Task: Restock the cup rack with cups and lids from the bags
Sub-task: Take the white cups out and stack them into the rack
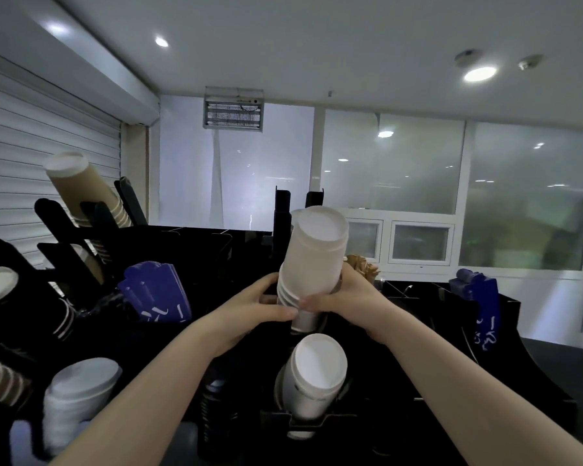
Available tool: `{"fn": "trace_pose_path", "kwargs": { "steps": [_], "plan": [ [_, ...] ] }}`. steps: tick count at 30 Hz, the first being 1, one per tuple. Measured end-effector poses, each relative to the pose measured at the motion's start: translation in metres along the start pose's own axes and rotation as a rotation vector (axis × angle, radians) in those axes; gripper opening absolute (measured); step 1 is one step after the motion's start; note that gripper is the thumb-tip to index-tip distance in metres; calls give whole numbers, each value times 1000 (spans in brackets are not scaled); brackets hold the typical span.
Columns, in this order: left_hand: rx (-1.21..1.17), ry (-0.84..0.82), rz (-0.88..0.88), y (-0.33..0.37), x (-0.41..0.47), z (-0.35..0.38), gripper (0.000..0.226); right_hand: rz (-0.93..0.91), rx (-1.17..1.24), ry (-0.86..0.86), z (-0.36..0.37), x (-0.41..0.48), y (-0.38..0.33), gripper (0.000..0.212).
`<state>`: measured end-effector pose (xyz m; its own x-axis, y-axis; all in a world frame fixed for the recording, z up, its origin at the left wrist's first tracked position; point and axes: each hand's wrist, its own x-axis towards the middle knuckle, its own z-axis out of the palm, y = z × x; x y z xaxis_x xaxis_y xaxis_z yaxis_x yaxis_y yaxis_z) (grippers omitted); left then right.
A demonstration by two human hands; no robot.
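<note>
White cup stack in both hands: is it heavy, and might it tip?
Probably light: the white cup stack looks like nested paper cups. Likely tippy: it is tall and tilted, with the left hand and right hand gripping only near its bottom.

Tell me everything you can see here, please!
held cup stack: one, white, middle, above the rack
second cup stack: one, white, front rack slot
brown cup stack: one, brown, upper left, tilted
dark cup stack: one, black with pale stripes, far left
pale stack: one, white, bottom left; cups or lids, too blurred to tell
left sleeves: one bunch, blue, left of centre
right sleeves: one bunch, blue, far right
stirrers: one bunch, tan, behind right hand
rack: one, black, across the middle
left hand: grips held cup stack
right hand: grips held cup stack
</note>
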<state>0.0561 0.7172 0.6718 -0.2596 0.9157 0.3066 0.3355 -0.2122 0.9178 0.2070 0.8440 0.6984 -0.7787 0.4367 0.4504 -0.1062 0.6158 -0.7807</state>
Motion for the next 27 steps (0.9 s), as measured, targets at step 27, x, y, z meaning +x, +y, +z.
{"fn": "trace_pose_path", "kwargs": {
  "steps": [27],
  "plan": [
    [345,533,467,70,56,-27,79,-375,-167,473,-66,41,-97,70]
  ]
}}
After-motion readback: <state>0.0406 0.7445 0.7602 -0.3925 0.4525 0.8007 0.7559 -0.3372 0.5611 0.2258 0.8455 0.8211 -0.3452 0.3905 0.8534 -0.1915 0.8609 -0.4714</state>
